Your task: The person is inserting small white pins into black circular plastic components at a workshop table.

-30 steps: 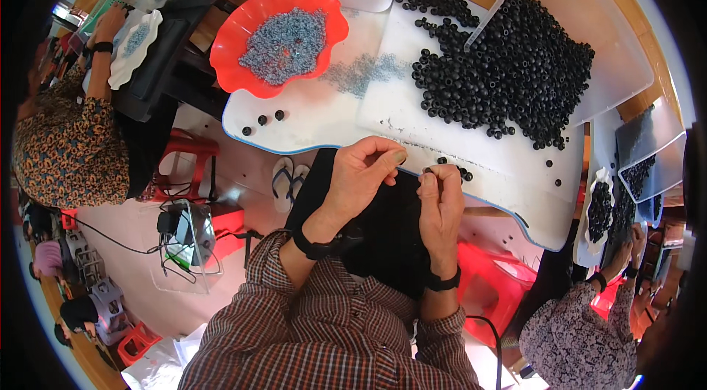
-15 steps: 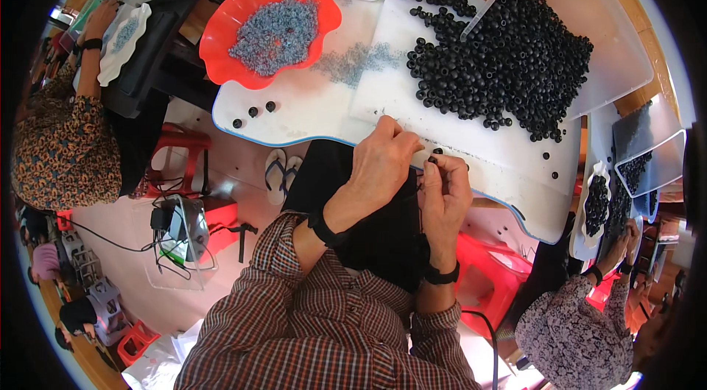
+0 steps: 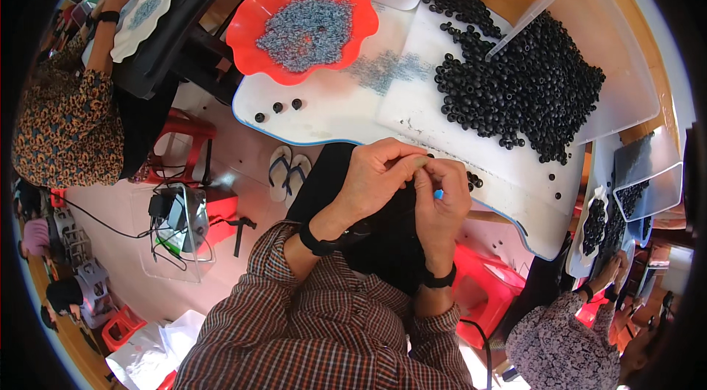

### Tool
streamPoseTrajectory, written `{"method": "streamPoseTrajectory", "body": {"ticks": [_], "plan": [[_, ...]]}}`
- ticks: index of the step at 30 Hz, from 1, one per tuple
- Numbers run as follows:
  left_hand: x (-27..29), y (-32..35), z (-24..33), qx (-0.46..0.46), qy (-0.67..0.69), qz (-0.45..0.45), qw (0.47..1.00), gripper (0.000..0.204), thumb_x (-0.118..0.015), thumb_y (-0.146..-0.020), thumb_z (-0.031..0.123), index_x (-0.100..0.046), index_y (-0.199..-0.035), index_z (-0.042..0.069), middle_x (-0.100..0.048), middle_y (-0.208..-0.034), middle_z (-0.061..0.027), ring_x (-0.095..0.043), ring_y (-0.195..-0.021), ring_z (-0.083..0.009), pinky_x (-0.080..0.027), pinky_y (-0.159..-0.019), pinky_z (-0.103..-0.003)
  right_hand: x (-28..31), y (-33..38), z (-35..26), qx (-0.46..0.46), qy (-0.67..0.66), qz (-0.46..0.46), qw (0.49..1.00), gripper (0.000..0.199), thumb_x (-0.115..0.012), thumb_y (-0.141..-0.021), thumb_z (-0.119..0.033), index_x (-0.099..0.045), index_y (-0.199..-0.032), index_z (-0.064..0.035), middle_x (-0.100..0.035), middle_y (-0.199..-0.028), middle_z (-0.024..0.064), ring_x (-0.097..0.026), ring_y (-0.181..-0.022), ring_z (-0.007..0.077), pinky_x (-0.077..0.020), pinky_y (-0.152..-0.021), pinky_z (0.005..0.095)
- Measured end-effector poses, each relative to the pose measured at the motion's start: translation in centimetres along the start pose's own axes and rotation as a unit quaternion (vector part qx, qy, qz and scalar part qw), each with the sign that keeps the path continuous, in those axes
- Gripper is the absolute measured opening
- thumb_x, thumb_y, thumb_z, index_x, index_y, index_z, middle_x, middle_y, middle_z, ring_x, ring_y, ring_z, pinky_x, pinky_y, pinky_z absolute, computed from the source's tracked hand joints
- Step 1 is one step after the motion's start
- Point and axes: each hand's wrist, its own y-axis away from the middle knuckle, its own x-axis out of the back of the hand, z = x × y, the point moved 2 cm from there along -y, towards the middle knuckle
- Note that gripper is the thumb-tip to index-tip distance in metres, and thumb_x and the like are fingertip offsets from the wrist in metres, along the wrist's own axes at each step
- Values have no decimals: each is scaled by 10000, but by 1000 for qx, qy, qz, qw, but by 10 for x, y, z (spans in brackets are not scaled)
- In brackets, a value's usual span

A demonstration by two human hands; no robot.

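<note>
Right grip (image 3: pixel 443 202), blue-edged white table (image 3: pixel 335 114), pink floor (image 3: pixel 243 169)

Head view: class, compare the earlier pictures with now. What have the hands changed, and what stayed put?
The left hand and right hand have moved toward each other; their fingertips, apart a second ago, now meet. What they pinch is hidden. A small blue spot now shows at the right hand. The red bowl and black pile stayed as they were.
</note>
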Motion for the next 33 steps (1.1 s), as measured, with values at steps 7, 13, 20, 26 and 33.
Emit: {"method": "streamPoseTrajectory", "body": {"ticks": [7,13,20,26,33], "plan": [[26,-12,-5,-9,-25,51,998,152,-654,-906,103,-688,-969,-31,-651,-741,-19,-557,-610,-45,-473,-540,-195,-16,-8,-9,23,13,6,1000,135,-681,-831,26,-631,-954,2,-588,-876,103,-592,-674,172,-490,-601,272],[59,-46,5,-242,-377,224,865,151,-652,-794,0,-665,-943,17,-597,-854,-179,-608,-715,-349,-489,-630,-398,-24,-17,-10,17,61,-8,998,131,-663,-849,11,-641,-978,11,-585,-869,107,-587,-664,181,-488,-597,285],[64,-58,10,-160,-462,194,851,175,-695,-767,76,-624,-910,5,-544,-927,-177,-586,-872,-355,-494,-690,-437,-28,-19,-3,16,80,-23,996,141,-663,-843,16,-641,-983,13,-576,-860,100,-583,-657,175,-482,-589,278],[68,-54,8,-160,-449,207,854,226,-749,-734,104,-657,-930,39,-588,-882,-137,-621,-784,-319,-500,-648,-410,-27,-18,1,-4,75,-25,997,142,-663,-838,25,-641,-977,15,-581,-862,105,-584,-666,182,-486,-598,287],[68,-55,2,-184,-471,193,841,157,-735,-743,80,-669,-874,25,-583,-851,-124,-613,-755,-310,-494,-632,-395,-28,-22,2,23,83,-21,996,140,-662,-836,25,-647,-974,12,-580,-857,114,-585,-658,201,-479,-594,299]]}}
